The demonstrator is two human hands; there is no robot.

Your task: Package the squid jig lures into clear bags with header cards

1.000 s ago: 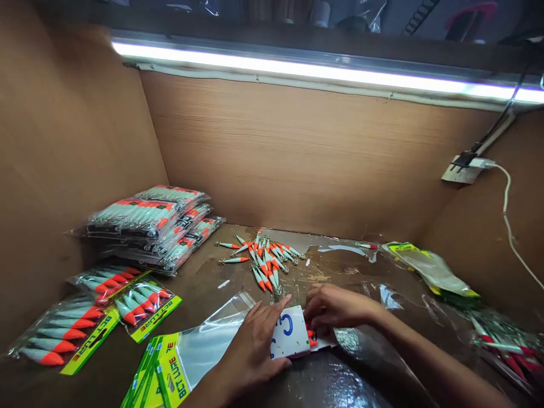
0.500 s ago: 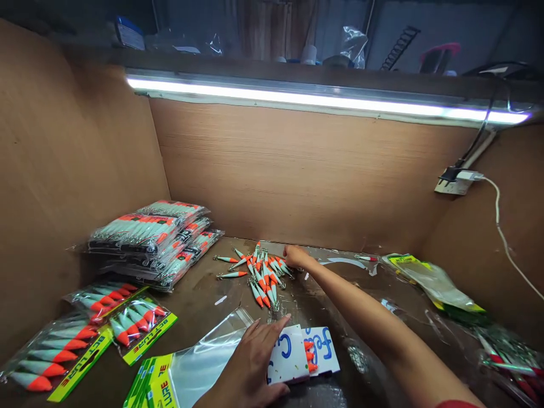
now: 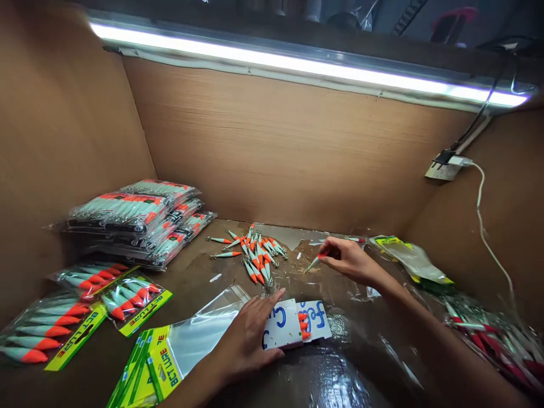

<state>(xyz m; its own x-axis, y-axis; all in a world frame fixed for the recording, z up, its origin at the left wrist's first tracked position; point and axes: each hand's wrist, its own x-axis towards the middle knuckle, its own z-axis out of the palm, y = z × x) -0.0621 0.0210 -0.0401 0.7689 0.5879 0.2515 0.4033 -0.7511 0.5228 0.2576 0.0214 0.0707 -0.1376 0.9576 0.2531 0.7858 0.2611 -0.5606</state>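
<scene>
Plainly, the hands are apart: the right hand pinches one lure by its orange end, just above the bench and right of the pile, its pale end pointing down; the left hand lies over the near end of the box, thumb along one edge and fingers along the other. The lure looks light, stiff and smooth, so it may turn between the fingertips; the orange end seems the safer hold, since the metal hooks at the pale end could prick or snag. The box seems to be thin card that would crush under a hard squeeze. Orange tips show in its gap; how many lures it holds, I cannot tell. Beside the left wrist lie flat clear bags with yellow headers. Farther left, filled bags each hold several lures in a row, and stacked packs hold more.
</scene>
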